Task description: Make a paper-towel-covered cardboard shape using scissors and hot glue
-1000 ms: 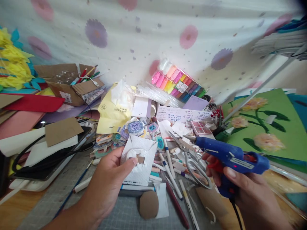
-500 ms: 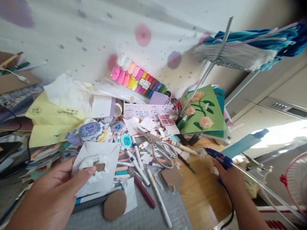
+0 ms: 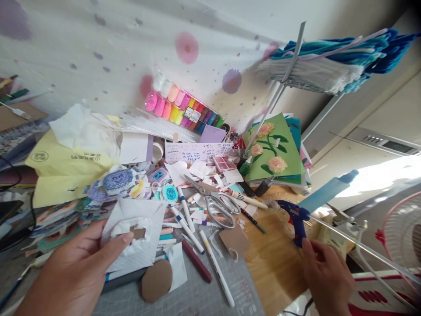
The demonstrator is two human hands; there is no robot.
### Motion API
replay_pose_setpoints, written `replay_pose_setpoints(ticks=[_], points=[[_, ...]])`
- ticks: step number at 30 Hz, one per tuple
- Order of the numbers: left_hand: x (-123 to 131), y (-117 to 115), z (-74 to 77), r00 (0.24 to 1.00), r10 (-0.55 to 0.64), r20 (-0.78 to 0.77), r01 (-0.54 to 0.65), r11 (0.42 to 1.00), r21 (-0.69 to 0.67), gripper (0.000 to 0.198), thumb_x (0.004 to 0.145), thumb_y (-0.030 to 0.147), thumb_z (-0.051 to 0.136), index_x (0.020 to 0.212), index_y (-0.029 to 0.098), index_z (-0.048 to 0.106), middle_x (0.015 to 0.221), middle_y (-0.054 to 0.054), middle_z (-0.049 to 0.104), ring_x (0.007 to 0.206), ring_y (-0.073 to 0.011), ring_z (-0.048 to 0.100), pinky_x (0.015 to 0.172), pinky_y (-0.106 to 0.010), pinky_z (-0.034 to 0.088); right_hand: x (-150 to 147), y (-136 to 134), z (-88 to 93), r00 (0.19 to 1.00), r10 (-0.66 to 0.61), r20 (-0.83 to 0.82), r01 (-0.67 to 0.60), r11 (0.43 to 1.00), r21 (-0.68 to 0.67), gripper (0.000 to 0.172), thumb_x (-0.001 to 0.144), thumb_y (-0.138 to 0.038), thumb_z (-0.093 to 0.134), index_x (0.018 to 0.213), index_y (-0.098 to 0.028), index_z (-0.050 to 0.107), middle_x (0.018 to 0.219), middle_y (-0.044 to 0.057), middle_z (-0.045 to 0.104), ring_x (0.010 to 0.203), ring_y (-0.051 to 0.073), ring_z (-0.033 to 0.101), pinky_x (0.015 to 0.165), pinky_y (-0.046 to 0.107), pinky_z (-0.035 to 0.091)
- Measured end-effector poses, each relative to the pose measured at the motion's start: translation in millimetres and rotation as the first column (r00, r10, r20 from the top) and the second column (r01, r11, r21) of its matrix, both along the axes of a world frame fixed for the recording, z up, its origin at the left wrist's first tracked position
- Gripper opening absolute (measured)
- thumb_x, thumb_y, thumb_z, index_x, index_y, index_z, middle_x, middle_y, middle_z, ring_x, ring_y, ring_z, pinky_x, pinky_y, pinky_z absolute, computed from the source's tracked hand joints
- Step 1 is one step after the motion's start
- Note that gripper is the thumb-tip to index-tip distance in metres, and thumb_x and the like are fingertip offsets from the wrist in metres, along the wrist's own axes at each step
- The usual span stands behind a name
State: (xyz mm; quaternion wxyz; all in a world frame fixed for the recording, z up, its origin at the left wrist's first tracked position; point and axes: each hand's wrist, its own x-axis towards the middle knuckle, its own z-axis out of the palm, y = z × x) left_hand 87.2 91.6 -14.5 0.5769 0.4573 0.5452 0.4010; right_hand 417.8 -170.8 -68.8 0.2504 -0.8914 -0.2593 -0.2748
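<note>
My left hand (image 3: 70, 263) pinches a white textured paper tissue (image 3: 138, 219) between thumb and fingers. Torn white layers frame a brown cardboard patch in its middle. On the right, a blue hot glue gun (image 3: 297, 219) lies at the desk's edge, nozzle toward the markers. My right hand (image 3: 329, 276) is at the lower end of its handle, fingers curled; what they hold, if anything, is hidden. A brown cardboard disc (image 3: 157, 281) rests below the tissue. Open-bladed scissors (image 3: 217, 197) lie among several markers (image 3: 215, 267) and paper scraps.
A grey cutting mat (image 3: 194, 298) covers the front of the wooden desk (image 3: 272, 263). Coloured clay packs (image 3: 187, 107) stand at the back. A green flower card (image 3: 276, 149) leans on the right, beside a metal stand (image 3: 279, 92). A fan (image 3: 403, 245) is at far right.
My right hand has slid down and back from the glue gun's body to the end of its handle. The gun has turned, its handle now showing. My left hand still holds the tissue.
</note>
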Motion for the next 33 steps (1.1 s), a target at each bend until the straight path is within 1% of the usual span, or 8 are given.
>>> replay_pose_setpoints(ticks=[2,6,8,11,15,21,27,33], points=[[-1.4,-4.4,5.8,0.98,-0.143,0.14,0.156,0.984,-0.087,0.032,0.068,0.031,0.073,0.098,0.021,0.066,0.077,0.003,0.075,0.068,-0.0183,0.065,0.064,-0.028,0.053,-30.9,12.5,1.6,0.932,0.348,0.101,-0.356,0.932,0.074,0.015,0.083,-0.034,0.058,0.076,-0.02,0.059,0.069,0.006,0.06,0.058,0.02,0.057,0.058,0.033,0.046],[-1.2,-13.7,14.2,0.927,-0.312,0.209,0.328,0.944,-0.045,0.028,0.075,0.028,0.069,0.1,0.017,0.064,0.08,0.001,0.074,0.07,-0.0154,0.062,0.063,-0.022,0.048,-87.1,76.8,32.7,0.583,0.806,-0.106,-0.792,0.593,0.149,0.016,0.084,-0.024,0.06,0.099,-0.022,0.063,0.093,0.007,0.064,0.086,0.021,0.063,0.071,0.029,0.051],[-1.2,-16.0,14.0,0.916,-0.346,0.203,0.358,0.934,-0.022,0.028,0.075,0.028,0.069,0.099,0.016,0.064,0.079,0.0,0.073,0.069,-0.0157,0.061,0.061,-0.023,0.047,-108.8,116.1,55.3,0.427,0.877,-0.221,-0.839,0.476,0.265,0.021,0.087,-0.025,0.056,0.107,-0.024,0.062,0.101,0.008,0.063,0.099,0.023,0.059,0.084,0.033,0.049],[-2.1,-17.0,12.0,0.914,-0.37,0.166,0.376,0.926,-0.005,0.031,0.075,0.029,0.068,0.103,0.016,0.063,0.08,-0.001,0.071,0.069,-0.0166,0.061,0.061,-0.024,0.048,-131.7,164.4,80.5,0.152,0.907,-0.393,-0.811,0.342,0.475,0.02,0.087,-0.028,0.055,0.105,-0.023,0.064,0.105,0.008,0.062,0.097,0.021,0.06,0.078,0.032,0.051],[-2.9,-16.8,11.5,0.91,-0.407,0.081,0.407,0.913,0.018,0.027,0.075,0.028,0.067,0.1,0.016,0.063,0.079,0.0,0.069,0.07,-0.0172,0.06,0.061,-0.024,0.047,-145.8,195.2,86.5,-0.053,0.865,-0.5,-0.73,0.308,0.611,0.015,0.083,-0.028,0.059,0.094,-0.022,0.067,0.096,0.006,0.06,0.089,0.02,0.059,0.073,0.031,0.05],[-1.2,-16.1,11.4,0.895,-0.446,-0.017,0.446,0.894,0.036,0.019,0.075,0.027,0.064,0.092,0.017,0.063,0.078,0.0,0.068,0.07,-0.0167,0.058,0.061,-0.023,0.046,-150.6,194.8,80.3,-0.005,0.903,-0.43,-0.753,0.279,0.596,0.01,0.079,-0.015,0.061,0.071,-0.02,0.061,0.089,0.004,0.057,0.086,0.018,0.057,0.08,0.034,0.046],[0.5,-15.9,16.7,0.921,-0.36,-0.151,0.374,0.924,0.082,0.015,0.073,0.026,0.063,0.085,0.017,0.063,0.072,0.001,0.068,0.065,-0.0169,0.058,0.058,-0.024,0.047,-160.7,176.0,82.1,0.164,0.985,-0.055,-0.958,0.173,0.227,0.017,0.078,-0.005,0.058,0.087,-0.018,0.064,0.1,0.007,0.051,0.095,0.021,0.053,0.08,0.035,0.047],[-0.5,-19.0,18.4,0.943,-0.307,-0.131,0.32,0.943,0.094,0.024,0.069,0.019,0.06,0.093,0.018,0.064,0.07,0.003,0.067,0.062,-0.0164,0.059,0.054,-0.022,0.047,-172.0,172.7,77.6,0.183,0.966,0.183,-0.983,0.183,0.018,0.013,0.081,-0.007,0.059,0.086,-0.017,0.065,0.094,0.006,0.059,0.097,0.023,0.052,0.095,0.04,0.043]])
